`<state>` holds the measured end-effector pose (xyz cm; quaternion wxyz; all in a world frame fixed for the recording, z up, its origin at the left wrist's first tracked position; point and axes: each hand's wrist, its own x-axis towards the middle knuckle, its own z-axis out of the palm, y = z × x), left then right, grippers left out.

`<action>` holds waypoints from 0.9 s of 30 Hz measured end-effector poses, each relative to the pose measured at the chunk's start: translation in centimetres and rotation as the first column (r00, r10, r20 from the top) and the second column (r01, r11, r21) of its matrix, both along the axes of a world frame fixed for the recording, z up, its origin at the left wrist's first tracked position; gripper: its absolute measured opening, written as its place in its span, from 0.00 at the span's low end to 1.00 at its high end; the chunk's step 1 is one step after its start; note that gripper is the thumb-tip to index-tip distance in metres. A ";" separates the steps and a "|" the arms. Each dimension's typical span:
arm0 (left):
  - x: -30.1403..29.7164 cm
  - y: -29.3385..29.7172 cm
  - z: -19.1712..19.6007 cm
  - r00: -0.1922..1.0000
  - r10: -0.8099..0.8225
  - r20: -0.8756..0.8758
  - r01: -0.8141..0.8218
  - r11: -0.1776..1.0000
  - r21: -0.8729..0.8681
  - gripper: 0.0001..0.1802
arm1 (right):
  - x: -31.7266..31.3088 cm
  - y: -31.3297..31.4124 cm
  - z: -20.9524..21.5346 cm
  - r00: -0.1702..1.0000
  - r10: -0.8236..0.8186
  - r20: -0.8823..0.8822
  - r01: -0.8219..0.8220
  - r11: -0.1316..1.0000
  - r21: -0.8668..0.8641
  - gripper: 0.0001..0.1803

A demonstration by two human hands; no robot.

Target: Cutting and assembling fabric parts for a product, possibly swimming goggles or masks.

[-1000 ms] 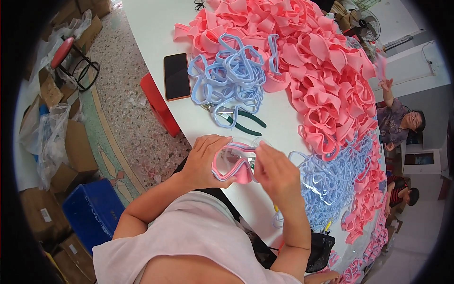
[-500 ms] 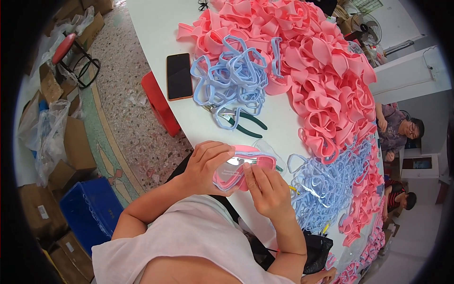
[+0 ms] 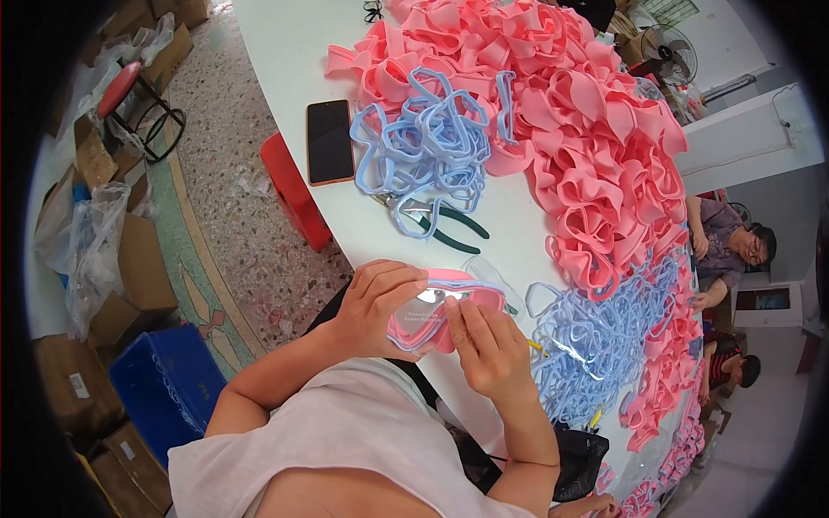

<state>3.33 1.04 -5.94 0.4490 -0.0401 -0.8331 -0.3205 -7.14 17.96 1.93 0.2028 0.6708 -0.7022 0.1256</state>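
Close to my body I hold a pair of goggles [image 3: 422, 325] with a clear lens, pink foam edging and a light blue rim. Around its left side, my left hand [image 3: 376, 302] is closed, with the thumb side hidden behind the lens. On the right, the fingertips of my right hand [image 3: 489, 347] press together against the upper middle of the lens. Whether they pinch a film there is too small to tell. Just beyond the goggles, a clear plastic piece [image 3: 489, 274] lies on the white table [image 3: 509, 220].
Green-handled pliers [image 3: 458, 229] lie by a tangle of light blue rims [image 3: 423, 142] and a phone [image 3: 330, 142]. Pink foam pieces [image 3: 596, 129] heap along the far right, beside more blue rims [image 3: 587, 345]. A red stool [image 3: 295, 194] stands left; co-workers [image 3: 734, 246] sit across.
Both hands keep their hold on the goggles, which have barely tilted. Across the table, a co-worker's arm and body have shifted.
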 end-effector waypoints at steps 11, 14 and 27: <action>0.0 0.2 -0.4 0.999 -0.017 -0.037 0.016 1.000 -0.006 0.45 | 0.8 0.0 -0.8 0.997 -0.035 0.063 0.040 0.995 -0.090 0.24; 0.0 0.5 -0.4 0.999 -0.003 -0.041 0.003 1.000 0.014 0.45 | 1.0 0.1 -0.9 0.999 -0.053 -0.005 0.052 0.994 -0.099 0.23; 0.8 -0.2 -1.0 0.989 -0.138 -0.050 0.139 0.990 0.024 0.39 | -1.0 -0.4 0.9 0.610 -0.209 0.765 0.333 0.943 -0.009 0.26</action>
